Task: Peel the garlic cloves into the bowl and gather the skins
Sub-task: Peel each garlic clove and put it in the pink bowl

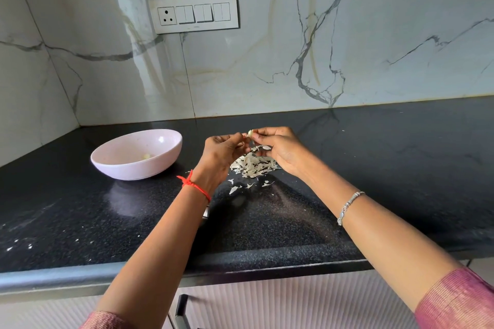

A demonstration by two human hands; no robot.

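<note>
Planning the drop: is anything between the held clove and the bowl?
Nothing visible: the garlic clove, pinched between left hand and right hand, has only bare countertop between it and the pink bowl.

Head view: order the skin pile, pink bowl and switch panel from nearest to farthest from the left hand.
1. skin pile, just right of the left hand pinching the garlic clove.
2. pink bowl, farther off to its left.
3. switch panel, high up behind.

Shiny black counter [387,168], white marble wall [267,67] with thin grey lines behind it, white switch plate [193,28] on the wall with one plug hole [167,16] and some switches [203,12], pale ridged cupboard door [294,302] with dark handle [179,314] below
</note>
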